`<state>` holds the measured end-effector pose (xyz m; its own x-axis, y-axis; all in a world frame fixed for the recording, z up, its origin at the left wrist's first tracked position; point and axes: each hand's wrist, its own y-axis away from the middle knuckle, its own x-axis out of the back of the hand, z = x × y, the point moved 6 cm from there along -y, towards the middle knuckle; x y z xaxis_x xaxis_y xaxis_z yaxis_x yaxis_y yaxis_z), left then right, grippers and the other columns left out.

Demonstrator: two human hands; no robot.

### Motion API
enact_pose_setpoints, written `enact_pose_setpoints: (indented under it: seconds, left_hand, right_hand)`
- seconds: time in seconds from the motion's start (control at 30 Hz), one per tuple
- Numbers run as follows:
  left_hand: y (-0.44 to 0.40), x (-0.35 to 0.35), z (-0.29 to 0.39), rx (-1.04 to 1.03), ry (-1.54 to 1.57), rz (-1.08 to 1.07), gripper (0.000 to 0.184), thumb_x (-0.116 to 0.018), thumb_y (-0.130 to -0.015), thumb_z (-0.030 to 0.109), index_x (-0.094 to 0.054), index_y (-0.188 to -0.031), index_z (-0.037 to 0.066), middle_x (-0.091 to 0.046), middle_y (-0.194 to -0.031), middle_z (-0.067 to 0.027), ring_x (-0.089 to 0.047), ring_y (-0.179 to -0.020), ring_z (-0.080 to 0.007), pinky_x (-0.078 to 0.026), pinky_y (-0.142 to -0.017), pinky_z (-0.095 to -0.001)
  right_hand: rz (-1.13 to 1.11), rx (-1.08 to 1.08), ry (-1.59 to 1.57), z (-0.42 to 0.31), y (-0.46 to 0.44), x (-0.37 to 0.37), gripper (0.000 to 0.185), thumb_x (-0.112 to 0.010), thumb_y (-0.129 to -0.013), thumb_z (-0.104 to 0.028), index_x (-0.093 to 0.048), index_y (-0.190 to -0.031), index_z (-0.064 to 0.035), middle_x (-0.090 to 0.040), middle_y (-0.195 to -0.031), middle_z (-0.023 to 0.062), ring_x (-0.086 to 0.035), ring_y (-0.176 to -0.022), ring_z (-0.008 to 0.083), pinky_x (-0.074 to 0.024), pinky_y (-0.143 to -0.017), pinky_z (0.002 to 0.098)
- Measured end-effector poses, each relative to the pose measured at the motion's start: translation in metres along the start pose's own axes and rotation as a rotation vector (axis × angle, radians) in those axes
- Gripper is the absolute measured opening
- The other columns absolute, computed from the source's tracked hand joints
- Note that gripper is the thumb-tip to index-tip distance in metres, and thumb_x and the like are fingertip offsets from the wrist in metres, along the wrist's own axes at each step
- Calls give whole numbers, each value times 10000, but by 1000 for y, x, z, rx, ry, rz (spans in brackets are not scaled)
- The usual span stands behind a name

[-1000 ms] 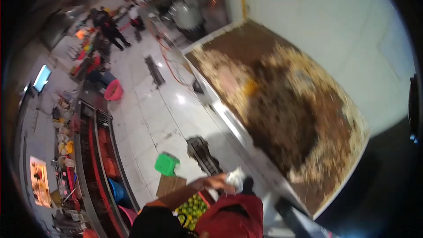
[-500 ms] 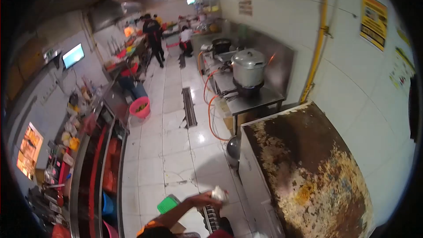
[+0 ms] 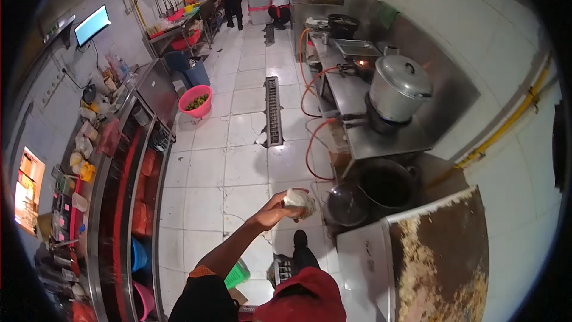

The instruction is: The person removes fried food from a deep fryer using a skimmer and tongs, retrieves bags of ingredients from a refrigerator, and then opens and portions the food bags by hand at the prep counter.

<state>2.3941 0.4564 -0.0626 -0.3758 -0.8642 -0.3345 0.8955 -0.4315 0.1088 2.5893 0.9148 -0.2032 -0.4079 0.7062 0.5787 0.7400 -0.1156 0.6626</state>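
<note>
My left hand (image 3: 272, 212) reaches forward over the floor from the black sleeve at the bottom. Its fingers are closed around a crumpled whitish bundle (image 3: 300, 201), which looks like thin plastic wrapping. What the bundle contains, if anything, cannot be made out. My right hand does not show. Below the held bundle, a black shoe (image 3: 301, 240) stands on the tiles, and red cloth (image 3: 307, 301) fills the bottom middle. A green plastic basket (image 3: 237, 275) is partly hidden behind my left forearm.
At right, a large lidded pot (image 3: 400, 88) stands on a stove, with an orange hose (image 3: 311, 149) hanging down. A worn-topped white cabinet (image 3: 363, 262) is nearer. Shelving (image 3: 152, 185) lines the left. A pink tub (image 3: 195, 106) and floor drain (image 3: 273, 113) lie ahead; two people are farther back.
My view has tilted down and shifted. My left hand, still around the whitish bundle, appears higher in view and farther out. The red cloth and the shoe now show more fully.
</note>
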Motion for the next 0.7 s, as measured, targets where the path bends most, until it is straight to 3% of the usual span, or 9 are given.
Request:
enact_pose_setpoints:
  seconds: [0.07, 0.17, 0.3, 0.33, 0.37, 0.43, 0.53, 0.6, 0.7]
  left_hand:
    - [-21, 51, 17, -112, -36, 58, 519, -605, -803, 218, -400, -1243, 37, -543, -1169, -118, -557, -1027, -198, -503, -736, -301]
    - [-32, 123, 44, 82, -64, 217, 538, -659, -746, 40, -409, -1222, 47, -557, -1109, -96, -567, -1001, -183, -509, -760, -297]
    - [-39, 202, 75, 78, -290, 302, 463, -701, -706, 28, -480, -1113, 46, -594, -1017, -71, -586, -901, -151, -505, -725, -285]
    - [-44, 222, 79, 117, -405, 362, 416, -709, -708, 67, -503, -1069, 45, -605, -979, -67, -584, -896, -144, -500, -725, -283]
    - [-51, 242, 84, 158, -518, 422, 374, -718, -710, 106, -525, -1025, 44, -615, -942, -63, -582, -890, -136, -495, -725, -282]
    - [-68, 282, 103, -25, -554, 539, 334, -711, -708, 205, -562, -947, 25, -614, -880, -135, -612, -822, -265, -472, -710, -328]
    - [-92, 342, 164, -369, -710, 571, 351, -674, -769, 310, -549, -932, 25, -561, -932, -109, -569, -865, -200, -458, -760, -315]
    - [-99, 410, 183, -278, -691, 576, 368, -678, -766, 323, -543, -922, 18, -554, -937, -107, -564, -880, -188, -457, -763, -314]
    - [-128, 500, 216, -214, -527, 584, 405, -675, -779, 322, -496, -969, 12, -531, -943, -83, -544, -919, -166, -452, -802, -313]
  right_hand:
    - [-33, 51, 66, -56, -30, -2, 249, -554, -776, -105, -586, -1016, -47, -610, -915, 154, -600, -860, 269, -466, -708, 358]
    - [-84, 200, 198, -178, -70, 1, 260, -556, -775, -107, -589, -1026, -46, -618, -936, 162, -606, -883, 275, -468, -723, 361]
    - [-102, 712, 220, -424, -105, -11, 276, -559, -775, -110, -593, -1041, -45, -629, -963, 172, -614, -913, 283, -471, -744, 365]
    - [12, 896, 103, -476, -122, -30, 190, -482, -777, -49, -611, -912, -16, -609, -882, 185, -599, -816, 311, -463, -700, 371]
    - [-409, 818, -41, -547, -132, -55, 569, -684, -777, -187, -416, -1244, -2, -595, -1002, 126, -572, -984, 234, -471, -846, 350]
    - [-415, 1066, -271, -669, -134, -92, 701, -760, -708, -248, -412, -1273, -23, -578, -1112, 144, -585, -993, 208, -480, -847, 346]
    - [-494, 1064, -272, -775, -192, -162, 678, -770, -696, -285, -452, -1237, -28, -604, -1060, 128, -580, -981, 178, -477, -840, 330]
    - [-689, 902, -272, -843, -226, -196, 676, -779, -696, -203, -422, -1238, -16, -557, -1113, 105, -544, -1010, 155, -470, -850, 303]
    - [-652, 911, -258, -949, -245, -199, 662, -793, -682, -235, -448, -1203, -17, -564, -1080, 98, -543, -990, 144, -464, -842, 286]
